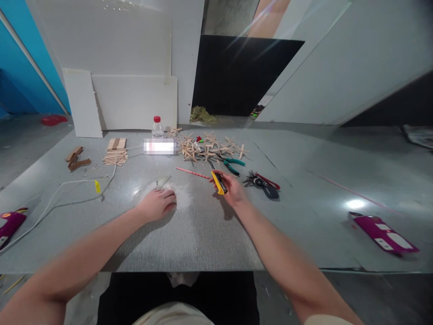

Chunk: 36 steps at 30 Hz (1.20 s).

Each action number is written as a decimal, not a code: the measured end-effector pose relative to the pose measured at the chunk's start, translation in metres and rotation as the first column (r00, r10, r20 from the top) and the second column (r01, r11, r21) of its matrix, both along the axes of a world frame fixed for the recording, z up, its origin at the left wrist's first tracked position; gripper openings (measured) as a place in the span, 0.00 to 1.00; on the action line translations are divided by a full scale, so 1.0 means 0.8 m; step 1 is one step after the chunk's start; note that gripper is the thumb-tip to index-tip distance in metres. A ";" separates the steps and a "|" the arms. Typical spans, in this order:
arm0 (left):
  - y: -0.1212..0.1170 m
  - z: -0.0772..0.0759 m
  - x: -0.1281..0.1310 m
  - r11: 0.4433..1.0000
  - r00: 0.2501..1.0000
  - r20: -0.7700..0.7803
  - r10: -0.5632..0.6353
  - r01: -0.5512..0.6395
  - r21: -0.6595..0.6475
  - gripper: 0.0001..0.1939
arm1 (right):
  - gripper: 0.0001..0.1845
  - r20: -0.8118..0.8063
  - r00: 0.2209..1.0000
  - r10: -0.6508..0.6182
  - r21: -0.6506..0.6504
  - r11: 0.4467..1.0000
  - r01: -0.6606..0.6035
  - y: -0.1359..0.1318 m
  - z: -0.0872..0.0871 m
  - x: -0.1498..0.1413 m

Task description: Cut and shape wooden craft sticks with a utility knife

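While the left hand (157,204) rests palm down on the near half of the desk (203,243), its fingers curl toward the surface, and whether anything is pinched beneath them I cannot tell. A thin strip (165,182) lies just beyond its knuckles. To its right and slightly farther out, the right hand's (233,188) fingers are wrapped around a yellow-and-black utility knife (219,184), whose long axis slants away and a little left. Just beyond and left of that grip lies a slim red rod (192,172), running crosswise, so the two axes stand at a wide angle. The rod's right end reaches the right fingers, the nearer hand; whether they touch it is unclear. Farther out come green-handled pliers (232,165), then a heap of wooden sticks (211,145).
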<state>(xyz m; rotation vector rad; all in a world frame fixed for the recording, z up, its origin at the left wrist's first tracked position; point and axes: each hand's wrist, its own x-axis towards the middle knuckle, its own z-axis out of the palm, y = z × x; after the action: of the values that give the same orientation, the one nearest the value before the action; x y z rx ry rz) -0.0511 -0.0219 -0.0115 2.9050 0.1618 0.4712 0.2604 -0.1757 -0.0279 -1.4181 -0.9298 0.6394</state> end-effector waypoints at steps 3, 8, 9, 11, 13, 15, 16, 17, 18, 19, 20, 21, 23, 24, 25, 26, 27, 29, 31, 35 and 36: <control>0.002 0.002 0.006 0.999 0.998 -0.034 -0.053 0.052 -0.005 0.14 | 0.23 0.137 0.991 -0.010 -0.029 0.999 0.014 -0.002 -0.001 -0.001; 0.005 0.002 0.012 0.997 0.999 -0.014 -0.047 0.046 -0.060 0.14 | 0.12 0.470 0.883 0.004 -0.082 0.996 0.039 -0.005 0.002 -0.002; 0.008 0.003 0.011 0.997 1.000 -0.003 -0.030 0.029 -0.071 0.14 | 0.11 0.526 0.850 0.015 -0.081 0.996 0.032 -0.006 0.004 -0.001; 0.018 0.005 0.007 0.996 0.999 0.016 0.036 -0.035 -0.086 0.14 | 0.11 0.618 0.785 0.036 -0.076 0.997 0.014 -0.008 0.008 0.003; 0.035 0.009 -0.001 0.986 0.989 0.027 0.143 -0.140 -0.090 0.19 | 0.14 0.686 0.726 0.035 -0.066 0.998 0.014 -0.010 0.012 0.010; 0.057 0.013 -0.012 0.959 0.962 0.033 0.272 -0.268 -0.087 0.23 | 0.18 0.738 0.674 0.024 -0.055 0.998 0.024 -0.012 0.013 0.020; 0.068 0.014 -0.017 0.939 0.941 0.037 0.336 -0.332 -0.087 0.22 | 0.20 0.759 0.650 0.022 -0.054 0.998 0.029 -0.013 0.012 0.025; 0.079 0.015 -0.022 0.916 0.918 0.042 0.395 -0.390 -0.089 0.18 | 0.21 0.777 0.629 0.021 -0.056 0.998 0.036 -0.014 0.010 0.031; 0.089 0.014 -0.026 0.894 0.895 0.045 0.444 -0.439 -0.094 0.14 | 0.21 0.792 0.610 0.020 -0.061 0.997 0.045 -0.014 0.007 0.036; 0.097 0.013 -0.028 0.880 0.882 0.037 0.470 -0.465 -0.101 0.14 | 0.22 0.805 0.593 0.020 -0.067 0.996 0.057 -0.014 0.003 0.041; 0.103 0.011 -0.030 0.873 0.877 0.020 0.479 -0.475 -0.110 0.16 | 0.23 0.816 0.578 0.020 -0.076 0.995 0.072 -0.014 -0.001 0.045; 0.107 0.008 -0.031 0.870 0.876 0.002 0.483 -0.479 -0.118 0.18 | 0.24 0.826 0.564 0.020 -0.084 0.993 0.088 -0.013 -0.005 0.049; 0.108 0.004 -0.029 0.874 0.882 -0.034 0.470 -0.470 -0.121 0.23 | 0.26 0.843 0.537 0.021 -0.102 0.987 0.121 -0.011 -0.013 0.055; 0.106 0.003 -0.027 0.881 0.888 -0.049 0.457 -0.459 -0.116 0.25 | 0.27 0.852 0.524 0.021 -0.108 0.985 0.135 -0.010 -0.015 0.057; 0.102 0.002 -0.025 0.890 0.897 -0.063 0.438 -0.443 -0.109 0.27 | 0.26 0.860 0.509 0.020 -0.111 0.983 0.149 -0.009 -0.016 0.059; 0.099 0.002 -0.023 0.901 0.906 -0.075 0.416 -0.422 -0.102 0.28 | 0.25 0.869 0.494 0.015 -0.109 0.981 0.163 -0.008 -0.015 0.060; 0.096 0.002 -0.021 0.912 0.916 -0.085 0.392 -0.399 -0.096 0.28 | 0.24 0.878 0.479 0.007 -0.104 0.979 0.177 -0.008 -0.014 0.060; 0.092 0.004 -0.018 0.927 0.930 -0.101 0.354 -0.363 -0.092 0.27 | 0.21 0.895 0.447 -0.007 -0.092 0.975 0.200 -0.006 -0.008 0.056; 0.092 0.005 -0.016 0.930 0.932 -0.108 0.345 -0.355 -0.096 0.27 | 0.19 0.909 0.417 -0.001 -0.091 0.975 0.200 -0.004 -0.001 0.047; 0.096 0.005 -0.014 0.915 0.919 -0.113 0.377 -0.389 -0.112 0.29 | 0.17 0.931 0.355 0.084 -0.141 0.980 0.138 0.006 0.004 0.012; 0.097 0.005 -0.014 0.911 0.916 -0.112 0.386 -0.398 -0.110 0.29 | 0.17 0.935 0.338 0.109 -0.160 0.979 0.127 0.009 0.003 0.002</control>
<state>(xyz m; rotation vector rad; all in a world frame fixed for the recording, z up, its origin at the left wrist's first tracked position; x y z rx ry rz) -0.0621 0.0555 -0.0075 2.7623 0.7719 0.3738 0.2621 -0.1682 -0.0255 -2.0196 -1.8131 -0.2537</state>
